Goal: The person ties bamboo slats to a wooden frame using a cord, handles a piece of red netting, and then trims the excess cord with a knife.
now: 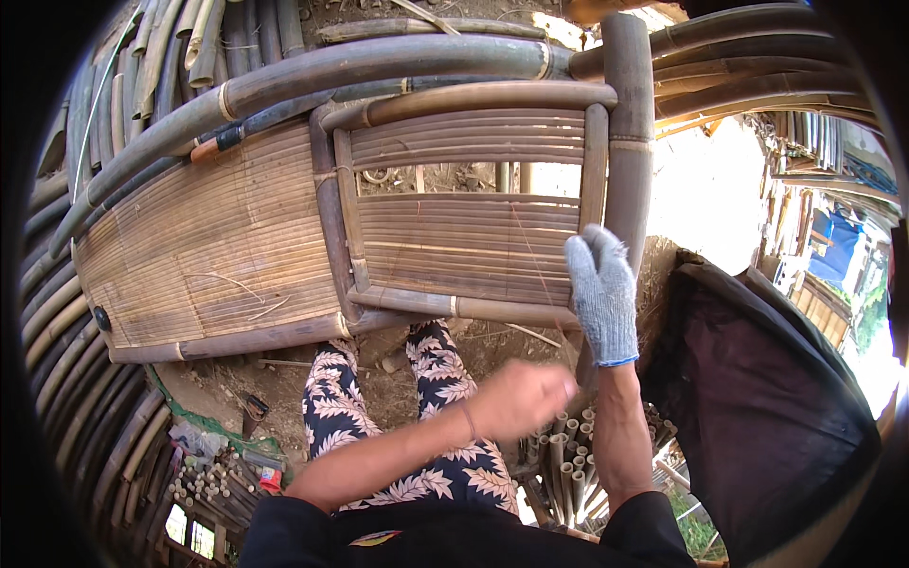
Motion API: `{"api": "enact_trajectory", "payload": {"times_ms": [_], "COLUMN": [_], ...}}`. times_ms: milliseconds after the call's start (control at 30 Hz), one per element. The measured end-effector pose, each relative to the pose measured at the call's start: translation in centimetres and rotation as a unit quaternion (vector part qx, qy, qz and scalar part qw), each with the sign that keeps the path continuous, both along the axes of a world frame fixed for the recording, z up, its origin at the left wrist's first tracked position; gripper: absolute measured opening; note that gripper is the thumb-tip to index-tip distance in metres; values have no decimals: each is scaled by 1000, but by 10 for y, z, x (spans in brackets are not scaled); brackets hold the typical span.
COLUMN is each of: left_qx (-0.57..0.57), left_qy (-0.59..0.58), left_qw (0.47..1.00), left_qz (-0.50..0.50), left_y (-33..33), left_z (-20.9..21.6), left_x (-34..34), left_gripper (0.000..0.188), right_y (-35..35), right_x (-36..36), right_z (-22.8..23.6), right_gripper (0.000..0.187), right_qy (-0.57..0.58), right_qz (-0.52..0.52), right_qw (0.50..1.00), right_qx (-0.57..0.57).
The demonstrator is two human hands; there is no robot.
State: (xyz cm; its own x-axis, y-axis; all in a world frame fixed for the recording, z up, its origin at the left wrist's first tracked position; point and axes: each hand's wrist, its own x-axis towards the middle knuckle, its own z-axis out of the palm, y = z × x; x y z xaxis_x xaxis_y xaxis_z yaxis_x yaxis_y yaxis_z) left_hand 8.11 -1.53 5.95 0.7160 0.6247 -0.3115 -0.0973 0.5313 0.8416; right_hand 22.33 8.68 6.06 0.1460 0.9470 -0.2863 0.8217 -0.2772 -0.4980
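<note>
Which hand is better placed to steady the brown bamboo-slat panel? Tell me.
Likely the right hand: its grey knitted glove overlaps the panel in view, at a near corner; the bare left hand is lower, blurred.

A slatted bamboo panel (pixel 450 227) lies beside a thick bamboo post, its brown slats running left to right inside a four-sided frame of round poles. An open gap splits the slats into a narrower far band and a broader near one. A thin reddish cord (pixel 532 248) slants across the near band's right part.
</note>
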Motion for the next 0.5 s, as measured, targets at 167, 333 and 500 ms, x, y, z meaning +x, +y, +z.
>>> {"api": "enact_trajectory", "payload": {"times_ms": [167, 333, 500], "left_qx": [156, 350, 201], "left_qy": [26, 274, 368], "left_qw": [987, 841, 844], "left_qz": [25, 309, 334], "left_y": [-38, 95, 152], "left_z": [17, -28, -121], "left_x": [12, -12, -26], "left_gripper": [17, 40, 22], "right_y": [-29, -8, 55], "right_x": [-16, -7, 37], "right_z": [79, 166, 99], "right_gripper": [22, 17, 11], "right_qy": [271, 63, -95], "right_qz": [-33, 274, -91], "right_qw": [933, 958, 952], "right_qx": [-235, -45, 277]}}
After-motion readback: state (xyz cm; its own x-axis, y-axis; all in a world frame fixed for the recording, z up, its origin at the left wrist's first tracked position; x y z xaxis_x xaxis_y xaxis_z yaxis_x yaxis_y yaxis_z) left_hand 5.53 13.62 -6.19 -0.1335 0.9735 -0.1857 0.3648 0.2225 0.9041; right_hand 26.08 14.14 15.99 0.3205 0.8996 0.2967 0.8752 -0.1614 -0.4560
